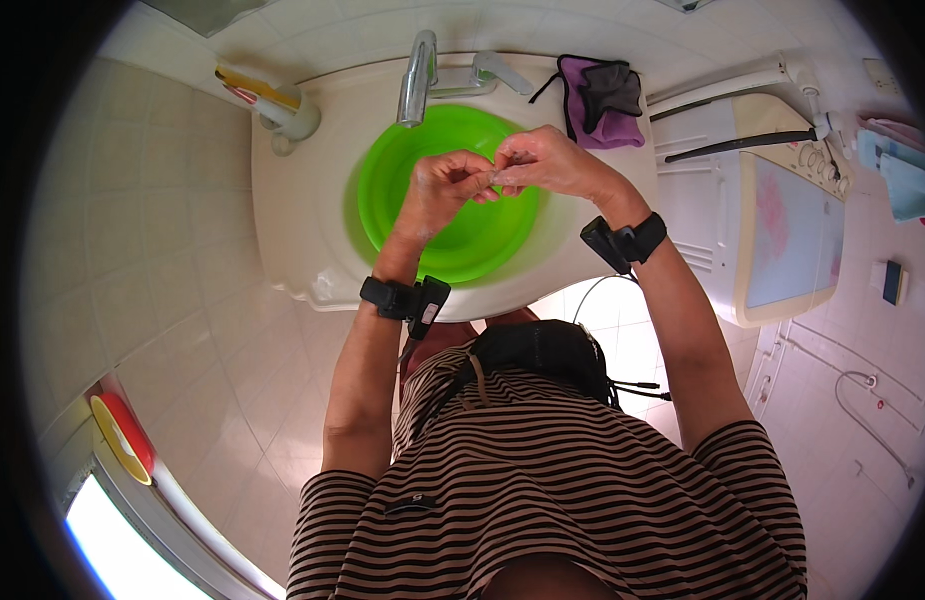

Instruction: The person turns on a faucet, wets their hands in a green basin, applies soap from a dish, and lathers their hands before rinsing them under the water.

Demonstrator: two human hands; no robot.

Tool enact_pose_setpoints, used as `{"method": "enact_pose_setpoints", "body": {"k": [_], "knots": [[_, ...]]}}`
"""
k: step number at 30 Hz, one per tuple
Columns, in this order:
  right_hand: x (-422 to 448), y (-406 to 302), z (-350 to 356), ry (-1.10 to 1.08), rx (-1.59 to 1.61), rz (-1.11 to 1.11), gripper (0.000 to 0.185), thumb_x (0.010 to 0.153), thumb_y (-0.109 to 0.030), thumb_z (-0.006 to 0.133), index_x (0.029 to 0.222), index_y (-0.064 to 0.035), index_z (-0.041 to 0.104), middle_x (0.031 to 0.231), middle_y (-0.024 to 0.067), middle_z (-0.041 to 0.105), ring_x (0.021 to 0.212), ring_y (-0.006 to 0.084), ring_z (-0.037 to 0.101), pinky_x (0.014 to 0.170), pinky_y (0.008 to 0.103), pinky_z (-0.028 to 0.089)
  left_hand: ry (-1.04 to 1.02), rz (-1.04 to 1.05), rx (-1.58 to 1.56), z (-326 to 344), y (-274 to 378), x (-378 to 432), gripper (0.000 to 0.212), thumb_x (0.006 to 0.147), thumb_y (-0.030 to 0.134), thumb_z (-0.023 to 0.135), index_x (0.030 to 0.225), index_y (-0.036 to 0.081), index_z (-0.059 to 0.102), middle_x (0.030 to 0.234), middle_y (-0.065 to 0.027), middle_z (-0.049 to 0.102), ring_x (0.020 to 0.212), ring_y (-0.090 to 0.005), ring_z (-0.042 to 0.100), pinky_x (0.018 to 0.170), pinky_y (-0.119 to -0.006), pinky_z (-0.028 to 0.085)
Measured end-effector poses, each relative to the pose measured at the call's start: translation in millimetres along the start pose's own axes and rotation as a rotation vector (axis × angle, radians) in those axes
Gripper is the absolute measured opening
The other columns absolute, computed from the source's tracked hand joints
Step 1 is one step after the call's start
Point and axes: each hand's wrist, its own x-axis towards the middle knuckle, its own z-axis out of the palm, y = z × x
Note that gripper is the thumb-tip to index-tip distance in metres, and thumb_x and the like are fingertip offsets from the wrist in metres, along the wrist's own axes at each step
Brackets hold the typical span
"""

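My left hand (446, 182) and my right hand (541, 159) meet fingertip to fingertip above a bright green plastic basin (462, 236). Both hands look wet, with whitish lather on the skin. Thumbs and fingers are pinched together, and whether something small is between them is hidden. The round basin sits in a cream-coloured washbasin (301, 202). Beyond my left hand, a chrome tap spout (414, 94) reaches over the basin's back rim. Its lever handle (506, 73) lies behind my right hand.
A purple and grey cloth (624, 135) lies at the washbasin's back right corner. A holder with toothbrush-like items (301, 116) stands back left. To the right is a washing machine (792, 232), with a dark hose (740, 145) above it. Cloths (905, 180) hang at far right.
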Motion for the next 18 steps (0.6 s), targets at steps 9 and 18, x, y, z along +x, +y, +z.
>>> {"method": "enact_pose_setpoints", "body": {"k": [9,18], "knots": [[-6,2,7,-0.011,0.159,-0.001,0.015,0.080,-0.012,0.060,0.082,0.0025,0.056,0.070,0.0033,0.057,0.064,0.0103,0.056,0.061,0.0218,0.045,-0.013,-0.050,-0.220,4,-2,-5,0.009,0.082,0.006,0.058,0.088,0.000,0.059,0.076,-0.0082,0.063,0.064,-0.0124,0.060,0.058,-0.024,0.050],[-9,10,18,0.069,0.333,-0.027,0.018,0.080,-0.013,0.061,0.086,0.0035,0.056,0.075,0.0048,0.057,0.066,0.0115,0.056,0.065,0.0228,0.047,0.081,-0.080,-0.414,10,-3,-5,0.009,0.084,0.008,0.056,0.086,0.000,0.059,0.075,-0.0068,0.062,0.064,-0.0132,0.059,0.057,-0.023,0.048]]}}
